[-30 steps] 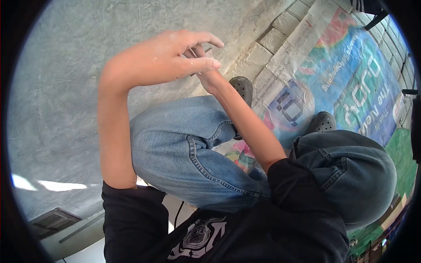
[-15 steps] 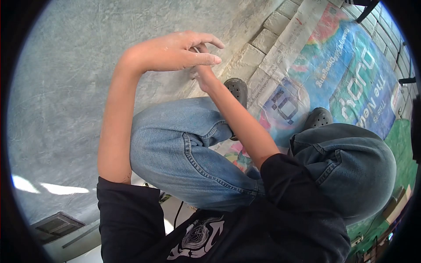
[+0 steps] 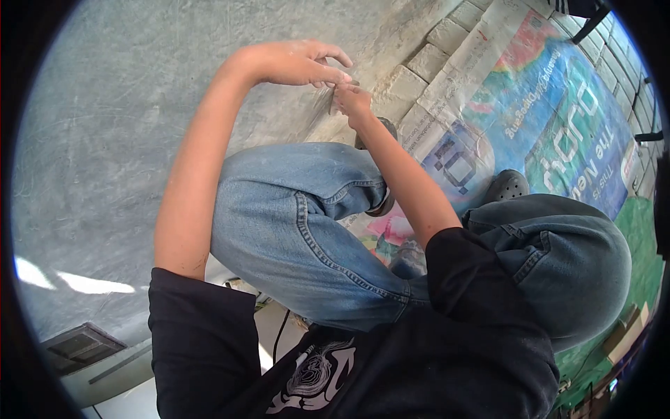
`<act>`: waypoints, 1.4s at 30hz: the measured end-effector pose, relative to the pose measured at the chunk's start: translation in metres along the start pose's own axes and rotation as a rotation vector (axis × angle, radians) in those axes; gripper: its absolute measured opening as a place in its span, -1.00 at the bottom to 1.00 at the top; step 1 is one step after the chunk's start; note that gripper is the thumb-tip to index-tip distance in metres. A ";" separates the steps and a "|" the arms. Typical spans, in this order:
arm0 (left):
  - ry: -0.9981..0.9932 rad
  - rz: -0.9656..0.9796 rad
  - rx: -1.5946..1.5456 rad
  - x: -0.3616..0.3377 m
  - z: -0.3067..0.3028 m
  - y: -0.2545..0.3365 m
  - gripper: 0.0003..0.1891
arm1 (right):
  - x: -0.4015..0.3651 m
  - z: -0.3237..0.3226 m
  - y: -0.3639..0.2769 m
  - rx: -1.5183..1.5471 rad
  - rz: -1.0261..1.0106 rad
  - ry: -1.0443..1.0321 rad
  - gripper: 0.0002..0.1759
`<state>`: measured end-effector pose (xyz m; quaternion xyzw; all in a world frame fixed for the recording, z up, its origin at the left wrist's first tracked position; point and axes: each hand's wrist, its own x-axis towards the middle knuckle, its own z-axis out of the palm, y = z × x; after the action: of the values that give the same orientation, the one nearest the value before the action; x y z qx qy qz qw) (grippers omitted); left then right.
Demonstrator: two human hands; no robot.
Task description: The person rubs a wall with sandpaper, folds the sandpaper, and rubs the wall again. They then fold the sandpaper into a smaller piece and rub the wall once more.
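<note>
My left hand (image 3: 296,63) is bent at the wrist in front of the grey wall (image 3: 125,140), its index finger and thumb apart. Its thumb tip reaches the fingers of my right hand (image 3: 354,102). Those right fingers are closed on a thin, dark, flat piece (image 3: 332,101) that points down along the wall; its kind is too small to make out. Pale dust marks the fingers of my left hand. Both hands are beyond my bent knee in blue jeans (image 3: 279,188), close to the foot of the wall.
A printed banner (image 3: 481,105) covers the floor to the right, beside pale bricks (image 3: 405,84). My feet in dark clogs (image 3: 507,186) rest on it. Dark thin legs (image 3: 590,24) of some furniture stand at the upper right. A vent-like frame (image 3: 84,348) lies lower left.
My right hand has risen from behind the left hand and is now in plain sight, with the thin flat piece showing. The left hand has shifted slightly up and its forearm leans further right.
</note>
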<state>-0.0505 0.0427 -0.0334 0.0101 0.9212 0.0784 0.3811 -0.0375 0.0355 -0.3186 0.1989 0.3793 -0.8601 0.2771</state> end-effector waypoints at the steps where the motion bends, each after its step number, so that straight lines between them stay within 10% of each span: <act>1: -0.002 0.003 0.000 -0.001 0.000 0.000 -0.40 | -0.002 -0.001 -0.003 0.000 -0.001 0.004 -0.79; 19: -0.001 0.018 -0.054 -0.005 -0.004 0.006 -0.47 | -0.003 -0.003 -0.015 -0.255 0.009 0.024 -0.82; 26: 0.090 0.065 -0.086 -0.002 -0.013 -0.010 -0.47 | -0.019 0.001 -0.071 -0.110 -0.275 0.120 -0.79; 31: 0.380 0.111 -0.110 -0.002 -0.007 -0.014 -0.48 | -0.070 0.042 -0.111 -0.225 -0.705 -0.016 -0.73; 42: 0.481 0.149 -0.337 0.005 -0.013 -0.002 -0.43 | -0.099 0.030 -0.166 0.234 -0.652 -0.401 -0.84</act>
<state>-0.0635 0.0395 -0.0282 -0.0046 0.9558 0.2578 0.1415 -0.0698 0.1378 -0.1548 -0.0734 0.2603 -0.9621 0.0335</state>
